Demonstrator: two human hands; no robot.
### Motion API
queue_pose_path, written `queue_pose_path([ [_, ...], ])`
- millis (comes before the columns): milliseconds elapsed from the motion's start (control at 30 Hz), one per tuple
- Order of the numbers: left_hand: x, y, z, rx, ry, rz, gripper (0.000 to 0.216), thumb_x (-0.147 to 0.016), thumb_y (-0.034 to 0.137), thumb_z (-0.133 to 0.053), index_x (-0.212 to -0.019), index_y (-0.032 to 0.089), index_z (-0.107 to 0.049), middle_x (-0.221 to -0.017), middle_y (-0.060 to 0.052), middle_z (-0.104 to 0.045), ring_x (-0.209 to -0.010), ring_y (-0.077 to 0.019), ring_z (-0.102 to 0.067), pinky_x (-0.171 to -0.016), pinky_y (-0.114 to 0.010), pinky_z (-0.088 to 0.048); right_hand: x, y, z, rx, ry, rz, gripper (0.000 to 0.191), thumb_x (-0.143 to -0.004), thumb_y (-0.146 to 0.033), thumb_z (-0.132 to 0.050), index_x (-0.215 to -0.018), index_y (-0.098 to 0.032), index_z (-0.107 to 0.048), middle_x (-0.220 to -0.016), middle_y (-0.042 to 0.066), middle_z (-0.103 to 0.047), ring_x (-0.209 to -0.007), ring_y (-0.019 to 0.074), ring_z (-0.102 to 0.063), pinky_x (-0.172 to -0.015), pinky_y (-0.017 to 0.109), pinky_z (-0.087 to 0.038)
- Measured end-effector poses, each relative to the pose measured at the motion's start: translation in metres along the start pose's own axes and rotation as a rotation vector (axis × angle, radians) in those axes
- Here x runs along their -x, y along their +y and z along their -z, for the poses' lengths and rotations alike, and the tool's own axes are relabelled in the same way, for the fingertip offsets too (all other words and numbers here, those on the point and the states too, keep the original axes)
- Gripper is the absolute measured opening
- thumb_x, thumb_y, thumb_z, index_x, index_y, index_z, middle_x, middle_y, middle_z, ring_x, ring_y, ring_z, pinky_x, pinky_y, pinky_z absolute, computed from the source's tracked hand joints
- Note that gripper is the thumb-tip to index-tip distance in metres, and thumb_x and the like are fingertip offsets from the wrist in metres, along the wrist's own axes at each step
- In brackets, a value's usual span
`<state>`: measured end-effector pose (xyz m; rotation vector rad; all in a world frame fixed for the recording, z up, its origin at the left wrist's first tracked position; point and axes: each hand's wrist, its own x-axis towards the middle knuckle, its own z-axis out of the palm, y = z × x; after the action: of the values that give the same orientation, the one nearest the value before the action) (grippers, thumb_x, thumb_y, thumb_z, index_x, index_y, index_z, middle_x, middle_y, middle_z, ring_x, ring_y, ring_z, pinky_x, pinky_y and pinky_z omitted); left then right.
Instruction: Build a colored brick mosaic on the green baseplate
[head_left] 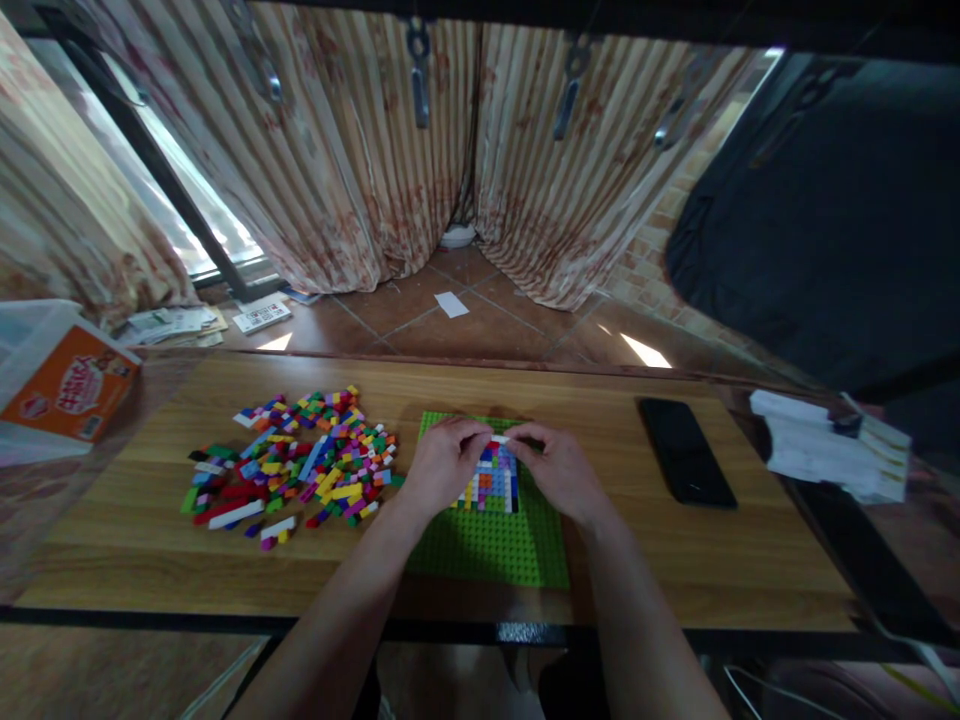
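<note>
A green baseplate (487,545) lies on the wooden table (675,560) in front of me. A small patch of coloured bricks (495,482) is built on its middle. My left hand (442,465) and my right hand (559,470) rest on the plate, one on each side of that patch. Their fingertips meet at its far edge, pinched around a small white and red brick (499,440). To the left of the plate lies a loose pile of several coloured bricks (296,460).
A black phone (685,450) lies flat to the right of the plate. White papers (825,445) sit at the table's right edge. An orange box (71,385) in a clear bin stands at the far left. Curtains and tiled floor lie beyond the table.
</note>
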<state>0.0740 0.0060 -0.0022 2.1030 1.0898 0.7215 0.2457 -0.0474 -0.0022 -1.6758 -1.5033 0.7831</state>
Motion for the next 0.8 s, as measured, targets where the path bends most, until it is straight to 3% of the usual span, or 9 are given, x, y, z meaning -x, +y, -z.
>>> queue_pose_path([
  [200, -0.0026, 0.0029, -0.0026, -0.028, 0.023, 0.066, 0.022, -0.091, 0.022, -0.053, -0.079, 0.018, -0.071, -0.071, 0.000, -0.068, -0.066, -0.0131, -0.060, -0.061, -0.023, -0.042, -0.0008, 0.0014, 0.0005, 0.012, -0.016, 0.002, 0.017, -0.087, -0.026, -0.057, -0.091, -0.021, -0.074, -0.095, 0.004, -0.075, -0.092, 0.0205, -0.067, -0.087, 0.034, -0.047],
  [800, -0.0080, 0.0035, -0.0058, 0.008, 0.029, 0.081, 0.024, -0.084, 0.014, -0.053, -0.066, 0.016, -0.069, -0.060, 0.001, -0.062, -0.058, -0.0112, -0.053, -0.058, -0.022, -0.036, -0.0015, 0.0034, 0.0012, 0.007, 0.008, -0.044, 0.013, -0.083, -0.025, -0.063, -0.086, -0.022, -0.076, -0.093, 0.005, -0.075, -0.090, 0.0207, -0.068, -0.086, 0.034, -0.048],
])
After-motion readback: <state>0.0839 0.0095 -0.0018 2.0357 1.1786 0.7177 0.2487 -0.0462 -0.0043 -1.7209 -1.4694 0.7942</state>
